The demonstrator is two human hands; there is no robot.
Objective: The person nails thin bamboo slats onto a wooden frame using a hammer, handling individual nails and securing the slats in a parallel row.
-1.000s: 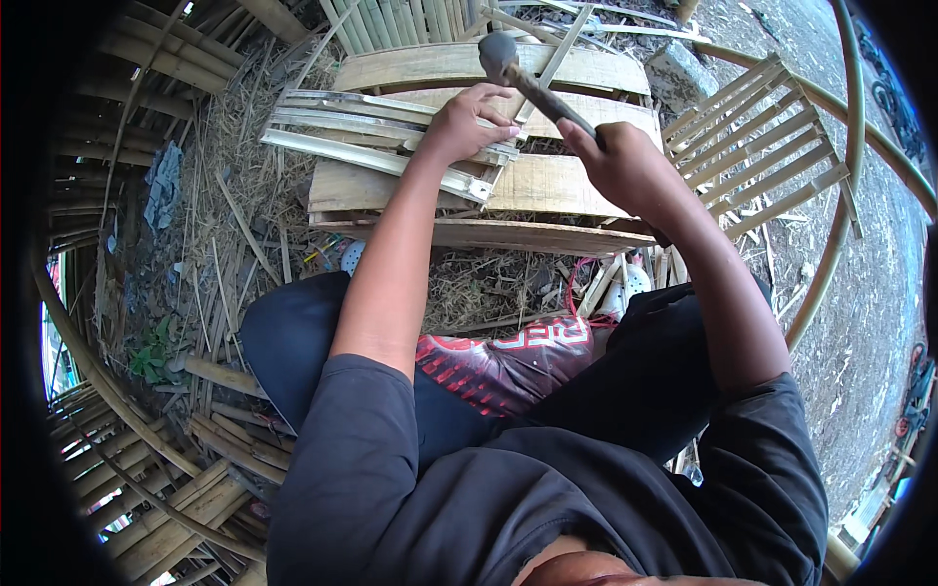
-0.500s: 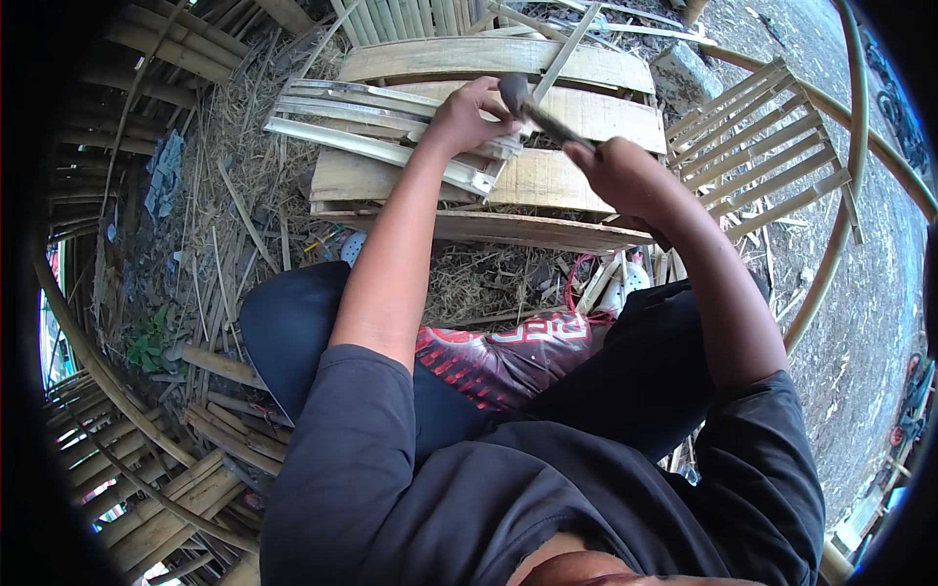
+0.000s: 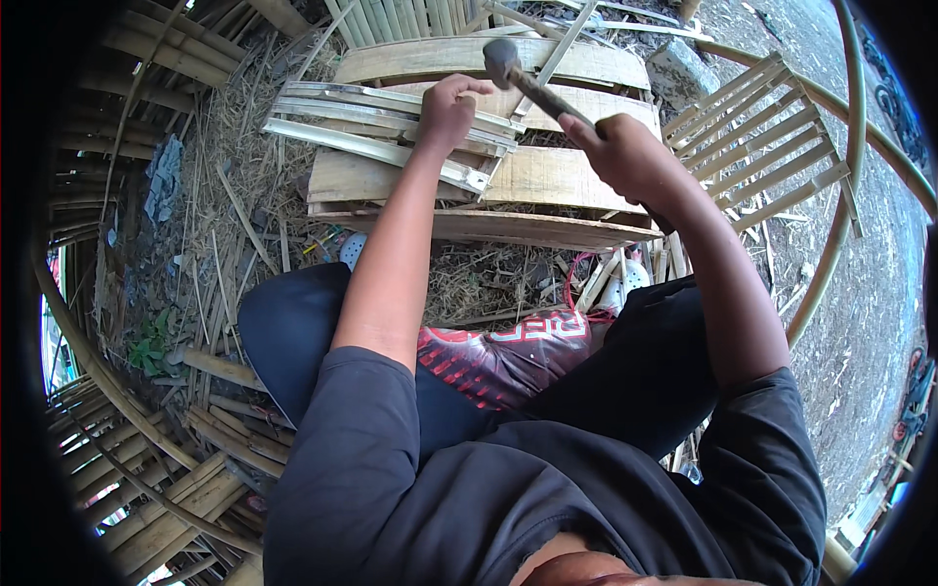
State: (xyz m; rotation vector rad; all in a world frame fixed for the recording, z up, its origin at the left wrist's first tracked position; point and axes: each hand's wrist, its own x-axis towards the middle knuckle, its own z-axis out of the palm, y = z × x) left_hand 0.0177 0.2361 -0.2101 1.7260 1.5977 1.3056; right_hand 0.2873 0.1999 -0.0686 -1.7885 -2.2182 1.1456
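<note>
My right hand is wrapped round the wooden handle of a hammer. Its dark head is raised over the wooden boards, up and to the right of my left hand. That hand rests over a frame of split bamboo slats, with a finger stretched to the right and apart from the hammer; its thumb side is partly hidden. The slats lie slanting across a low bench of pale wooden planks, their right ends joined by a crosspiece.
A second slatted bamboo frame leans at the bench's right, near a curved bamboo pole. Behind it sits a stone block. Straw and bamboo scraps cover the ground at left. My bent legs are close to the bench.
The hammer has risen away from the slats' right end, its head moving up and slightly left. My left hand has drawn back left from the crosspiece, a finger now extended.
</note>
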